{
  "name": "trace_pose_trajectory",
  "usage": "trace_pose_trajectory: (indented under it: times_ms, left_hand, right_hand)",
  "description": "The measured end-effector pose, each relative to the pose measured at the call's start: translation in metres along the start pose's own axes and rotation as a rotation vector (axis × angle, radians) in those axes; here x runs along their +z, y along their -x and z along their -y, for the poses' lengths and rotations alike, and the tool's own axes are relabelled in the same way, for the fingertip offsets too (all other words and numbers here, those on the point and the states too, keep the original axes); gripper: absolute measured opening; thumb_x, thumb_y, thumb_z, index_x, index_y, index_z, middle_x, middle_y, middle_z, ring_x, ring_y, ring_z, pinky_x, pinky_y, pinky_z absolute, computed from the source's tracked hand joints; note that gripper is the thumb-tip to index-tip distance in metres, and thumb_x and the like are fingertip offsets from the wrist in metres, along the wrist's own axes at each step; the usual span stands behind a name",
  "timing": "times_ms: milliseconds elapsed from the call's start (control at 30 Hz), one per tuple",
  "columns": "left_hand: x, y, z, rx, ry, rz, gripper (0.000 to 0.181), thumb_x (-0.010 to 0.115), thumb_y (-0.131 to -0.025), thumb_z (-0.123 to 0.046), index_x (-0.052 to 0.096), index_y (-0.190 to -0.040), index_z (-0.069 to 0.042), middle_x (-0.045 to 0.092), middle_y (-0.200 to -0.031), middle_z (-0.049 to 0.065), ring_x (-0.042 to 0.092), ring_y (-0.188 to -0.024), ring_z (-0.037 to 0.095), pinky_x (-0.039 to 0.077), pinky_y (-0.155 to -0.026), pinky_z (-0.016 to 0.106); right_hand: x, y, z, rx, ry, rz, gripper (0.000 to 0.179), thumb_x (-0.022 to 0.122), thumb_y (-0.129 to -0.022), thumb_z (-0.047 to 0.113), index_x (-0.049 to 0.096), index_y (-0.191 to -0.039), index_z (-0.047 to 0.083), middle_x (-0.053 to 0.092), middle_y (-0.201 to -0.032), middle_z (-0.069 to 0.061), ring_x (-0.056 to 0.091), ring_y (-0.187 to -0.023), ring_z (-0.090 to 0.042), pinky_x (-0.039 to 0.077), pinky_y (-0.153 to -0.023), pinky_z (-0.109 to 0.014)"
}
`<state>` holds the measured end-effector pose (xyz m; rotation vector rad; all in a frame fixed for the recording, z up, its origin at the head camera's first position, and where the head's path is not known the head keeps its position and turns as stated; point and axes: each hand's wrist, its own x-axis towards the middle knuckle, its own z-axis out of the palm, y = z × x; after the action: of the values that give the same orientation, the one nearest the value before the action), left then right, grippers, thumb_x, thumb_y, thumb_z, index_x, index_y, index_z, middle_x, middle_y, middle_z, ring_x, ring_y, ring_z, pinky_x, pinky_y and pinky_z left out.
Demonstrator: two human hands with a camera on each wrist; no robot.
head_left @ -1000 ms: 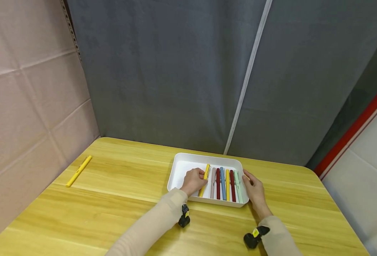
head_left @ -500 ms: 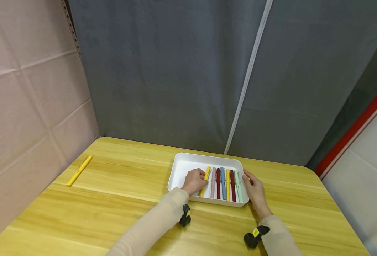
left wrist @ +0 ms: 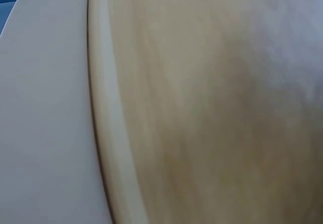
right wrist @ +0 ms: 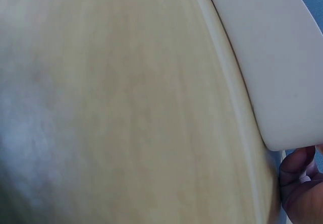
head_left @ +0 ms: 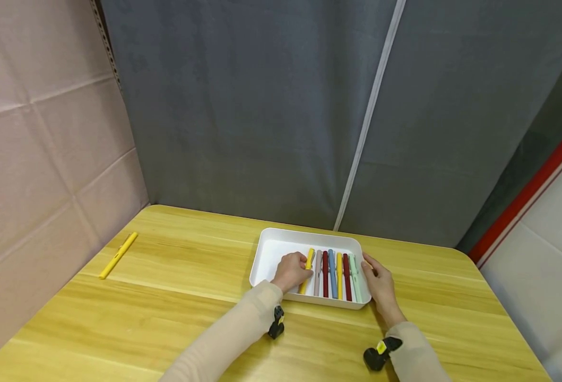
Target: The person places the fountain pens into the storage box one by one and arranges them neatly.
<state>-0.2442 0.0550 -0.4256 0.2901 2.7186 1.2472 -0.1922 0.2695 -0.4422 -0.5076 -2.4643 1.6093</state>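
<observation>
A white tray [head_left: 281, 237] stands on the wooden table, and its outer wall [left wrist: 48, 103] fills the left side of the left wrist view. My left hand [head_left: 292, 271] reaches into the tray and pinches a yellow pen [head_left: 310, 257], which leans slightly. To its right several pens lie side by side: a greyish-pink pen [head_left: 317, 273], a dark red one, a blue pen [head_left: 332, 273], another yellow one, a second dark red one and a mint green pen [head_left: 354, 276]. My right hand [head_left: 381, 289] grips the tray's right side; its curled fingers [right wrist: 298, 163] show by the tray's corner.
A loose yellow pen [head_left: 118, 255] lies near the table's left edge. The wooden table [head_left: 175, 313] extends around the tray. Behind it hangs a grey curtain [head_left: 242, 116], with a pinkish cloth wall [head_left: 46, 159] on the left and a white panel [head_left: 543, 265] on the right.
My left hand has shifted slightly right with the yellow pen, bringing it closer to the greyish-pink pen. The pen's top end has come down a little. My right hand stays put.
</observation>
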Motion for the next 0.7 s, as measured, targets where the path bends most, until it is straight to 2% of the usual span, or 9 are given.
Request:
trace_pose_trajectory:
  times_ms: [500, 700]
  left_hand:
    - [0.0004, 0.0017, -0.0013, 0.004, -0.003, 0.026, 0.037, 0.076, -0.079, -0.019, 0.062, -0.107, 0.001, 0.055, -0.079, 0.002, 0.049, -0.072, 0.014, 0.041, -0.063, 0.024]
    - [0.0007, 0.0012, -0.0002, 0.005, 0.013, 0.037, 0.038, 0.074, -0.08, -0.02, 0.062, -0.109, 0.002, 0.054, -0.079, 0.002, 0.049, -0.068, 0.012, 0.04, -0.058, 0.021]
  right_hand:
    - [0.0014, -0.0014, -0.0015, -0.005, -0.005, -0.015, 0.046, 0.043, -0.1, 0.03, 0.042, -0.142, 0.009, 0.05, -0.133, -0.018, 0.046, -0.097, -0.022, 0.041, -0.066, -0.014]
    - [0.0015, -0.0021, -0.0019, 0.004, -0.01, -0.007, 0.045, 0.042, -0.101, 0.028, 0.041, -0.143, 0.011, 0.048, -0.135, -0.017, 0.045, -0.099, -0.021, 0.04, -0.067, -0.013]
